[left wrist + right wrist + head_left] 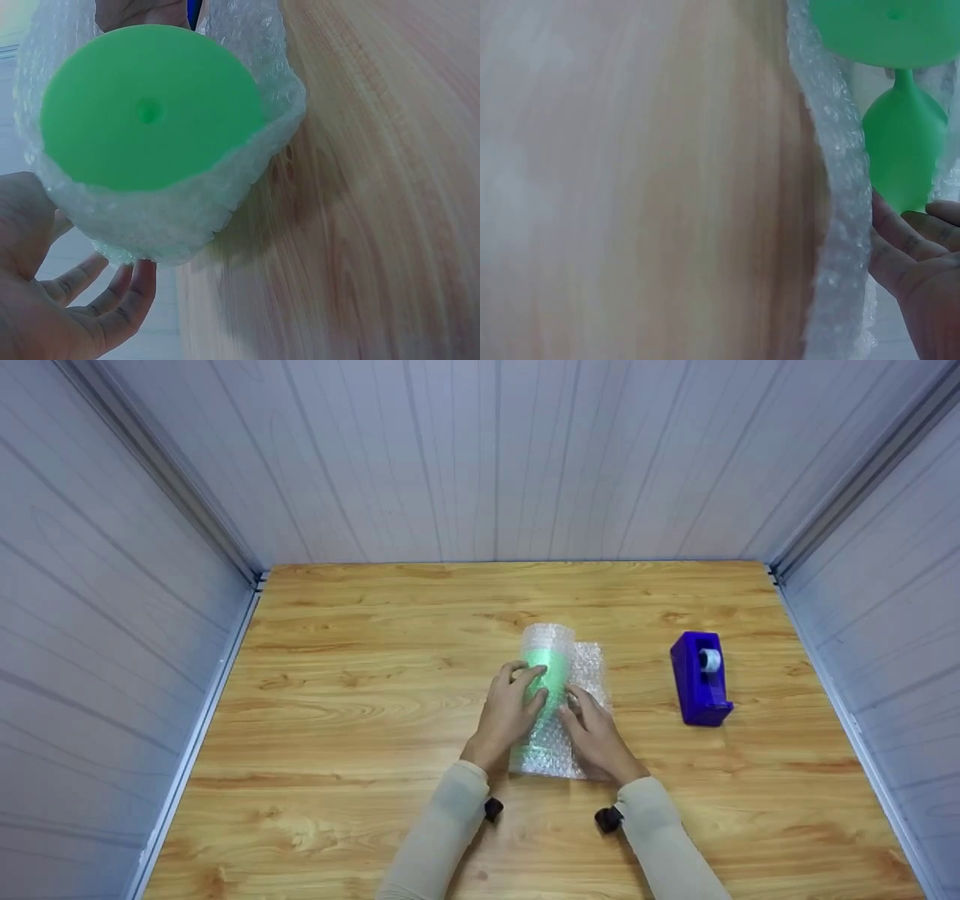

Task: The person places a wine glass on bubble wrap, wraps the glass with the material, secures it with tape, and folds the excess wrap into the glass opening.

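Note:
A green goblet (551, 669) lies on its side on a sheet of bubble wrap (589, 664), partly rolled up in it. Its round foot (150, 109) faces the left wrist camera, with a small dimple at the centre. From the right wrist view, the stem and bowl (905, 142) show beyond the foot. My left hand (508, 711) holds the wrapped goblet from the left, fingers curved over the film. On the right side, my right hand (596, 735) touches the bowl and wrap with fairly straight fingers. More film lies flat under and right of the goblet.
A blue tape dispenser (701, 682) with a roll of clear tape stands to the right. The wood-grain table (337, 697) is bordered by pale panelled walls (480, 465) at the back and both sides.

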### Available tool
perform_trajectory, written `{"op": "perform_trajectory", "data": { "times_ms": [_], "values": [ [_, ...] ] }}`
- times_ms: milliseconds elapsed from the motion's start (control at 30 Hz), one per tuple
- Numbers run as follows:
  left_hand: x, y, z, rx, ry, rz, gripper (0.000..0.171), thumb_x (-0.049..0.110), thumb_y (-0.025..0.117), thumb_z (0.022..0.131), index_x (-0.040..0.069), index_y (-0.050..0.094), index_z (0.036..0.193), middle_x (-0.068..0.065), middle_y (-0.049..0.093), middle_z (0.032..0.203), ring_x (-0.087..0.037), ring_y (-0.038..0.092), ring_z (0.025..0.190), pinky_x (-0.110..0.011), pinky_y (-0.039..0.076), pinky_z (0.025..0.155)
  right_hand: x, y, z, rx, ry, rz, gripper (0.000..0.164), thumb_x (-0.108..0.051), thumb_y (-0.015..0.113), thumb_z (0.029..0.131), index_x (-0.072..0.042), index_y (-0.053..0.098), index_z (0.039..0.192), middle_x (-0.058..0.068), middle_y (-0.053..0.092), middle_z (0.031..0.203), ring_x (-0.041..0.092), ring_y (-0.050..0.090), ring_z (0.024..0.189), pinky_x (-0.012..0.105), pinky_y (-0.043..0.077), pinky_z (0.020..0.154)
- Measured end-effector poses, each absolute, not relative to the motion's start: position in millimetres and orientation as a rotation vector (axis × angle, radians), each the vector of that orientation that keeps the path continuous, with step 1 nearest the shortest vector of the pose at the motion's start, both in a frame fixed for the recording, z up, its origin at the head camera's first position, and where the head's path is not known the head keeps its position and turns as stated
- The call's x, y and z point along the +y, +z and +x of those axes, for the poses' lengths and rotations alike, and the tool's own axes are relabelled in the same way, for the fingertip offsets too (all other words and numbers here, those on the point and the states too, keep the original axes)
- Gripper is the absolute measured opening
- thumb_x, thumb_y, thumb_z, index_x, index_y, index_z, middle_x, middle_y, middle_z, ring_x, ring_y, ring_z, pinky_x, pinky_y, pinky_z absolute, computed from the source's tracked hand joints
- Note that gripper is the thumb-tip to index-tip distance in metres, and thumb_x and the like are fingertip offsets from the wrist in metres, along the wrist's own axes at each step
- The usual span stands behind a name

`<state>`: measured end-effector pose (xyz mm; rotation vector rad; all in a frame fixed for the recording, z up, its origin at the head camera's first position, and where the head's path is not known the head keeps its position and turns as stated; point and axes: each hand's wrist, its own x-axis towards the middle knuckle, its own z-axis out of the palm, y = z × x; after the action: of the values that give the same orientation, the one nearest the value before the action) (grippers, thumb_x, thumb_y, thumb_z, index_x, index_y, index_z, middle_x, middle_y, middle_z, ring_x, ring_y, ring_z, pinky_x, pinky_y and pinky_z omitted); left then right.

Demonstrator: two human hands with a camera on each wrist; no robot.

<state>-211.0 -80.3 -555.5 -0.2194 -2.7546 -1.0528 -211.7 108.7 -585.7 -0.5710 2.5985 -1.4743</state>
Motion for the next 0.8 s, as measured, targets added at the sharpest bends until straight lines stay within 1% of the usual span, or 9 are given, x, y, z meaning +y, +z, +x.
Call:
{"op": "perform_trajectory", "data": {
  "times_ms": [67, 133, 233, 300, 367, 500, 667, 800],
  "values": [
    [-79.4, -555.2, -210.9, -2.773, -1.037, -0.207, 0.037, 0.031, 0.061, 0.102, 0.023, 0.062, 0.138, -0.010, 0.050, 0.140, -0.024, 0.055, 0.113, -0.037, 0.052, 0.088, 108.7, -585.7, -211.5, 2.594, -1.482, -0.569, 0.050, -0.029, 0.051, 0.106, -0.004, 0.042, 0.149, 0.021, 0.052, 0.141, 0.036, 0.061, 0.114, 0.051, 0.048, 0.098],
    [-79.0, -555.4, -210.9, -2.768, -1.019, -0.204, 0.034, 0.028, 0.057, 0.104, 0.022, 0.062, 0.137, -0.010, 0.051, 0.140, -0.026, 0.056, 0.114, -0.037, 0.052, 0.089, 108.7, -585.6, -211.3, 2.585, -1.493, -0.569, 0.050, -0.028, 0.051, 0.106, -0.003, 0.042, 0.149, 0.021, 0.052, 0.141, 0.035, 0.062, 0.113, 0.051, 0.049, 0.097],
    [-79.4, -556.2, -210.9, -2.721, -1.003, -0.224, 0.031, 0.018, 0.053, 0.105, 0.016, 0.063, 0.134, -0.011, 0.055, 0.136, -0.028, 0.057, 0.116, -0.039, 0.051, 0.093, 109.0, -585.8, -210.9, 2.570, -1.509, -0.560, 0.051, -0.028, 0.052, 0.106, -0.002, 0.041, 0.149, 0.021, 0.052, 0.141, 0.033, 0.063, 0.111, 0.050, 0.050, 0.096],
    [-80.0, -557.3, -211.4, -2.683, -0.996, -0.245, 0.030, 0.011, 0.052, 0.104, 0.011, 0.063, 0.132, -0.011, 0.057, 0.134, -0.029, 0.058, 0.115, -0.039, 0.050, 0.095, 109.2, -585.7, -210.7, 2.560, -1.513, -0.548, 0.051, -0.028, 0.051, 0.106, -0.003, 0.041, 0.150, 0.020, 0.051, 0.142, 0.033, 0.063, 0.111, 0.049, 0.050, 0.095],
    [-80.5, -557.7, -211.6, -2.660, -0.993, -0.263, 0.030, 0.008, 0.053, 0.102, 0.009, 0.063, 0.131, -0.012, 0.058, 0.133, -0.029, 0.059, 0.115, -0.039, 0.050, 0.096, 109.3, -585.8, -210.7, 2.555, -1.515, -0.537, 0.051, -0.029, 0.051, 0.107, -0.003, 0.041, 0.150, 0.020, 0.050, 0.143, 0.033, 0.062, 0.113, 0.049, 0.050, 0.096],
    [-80.6, -557.6, -212.0, -2.653, -0.993, -0.275, 0.031, 0.008, 0.054, 0.102, 0.008, 0.063, 0.131, -0.011, 0.058, 0.134, -0.029, 0.059, 0.114, -0.039, 0.050, 0.095, 108.4, -586.9, -210.7, 2.553, -1.527, -0.540, 0.052, -0.029, 0.050, 0.107, -0.001, 0.040, 0.150, 0.023, 0.047, 0.146, 0.039, 0.060, 0.117, 0.051, 0.048, 0.099],
    [-80.5, -556.9, -211.3, -2.671, -0.995, -0.279, 0.031, 0.006, 0.053, 0.102, 0.006, 0.062, 0.132, -0.010, 0.058, 0.136, -0.028, 0.057, 0.119, -0.036, 0.046, 0.102, 107.1, -587.9, -210.3, 2.551, -1.536, -0.528, 0.052, -0.027, 0.050, 0.107, 0.002, 0.040, 0.150, 0.025, 0.045, 0.147, 0.041, 0.059, 0.119, 0.051, 0.046, 0.101],
    [-80.7, -556.4, -211.3, -2.672, -1.004, -0.310, 0.032, 0.005, 0.054, 0.102, 0.004, 0.062, 0.133, -0.010, 0.057, 0.137, -0.029, 0.057, 0.119, -0.034, 0.047, 0.101, 107.4, -587.6, -210.0, 2.533, -1.530, -0.494, 0.056, -0.031, 0.049, 0.107, 0.002, 0.038, 0.151, 0.025, 0.043, 0.149, 0.042, 0.055, 0.124, 0.053, 0.043, 0.104]
  ]
}}
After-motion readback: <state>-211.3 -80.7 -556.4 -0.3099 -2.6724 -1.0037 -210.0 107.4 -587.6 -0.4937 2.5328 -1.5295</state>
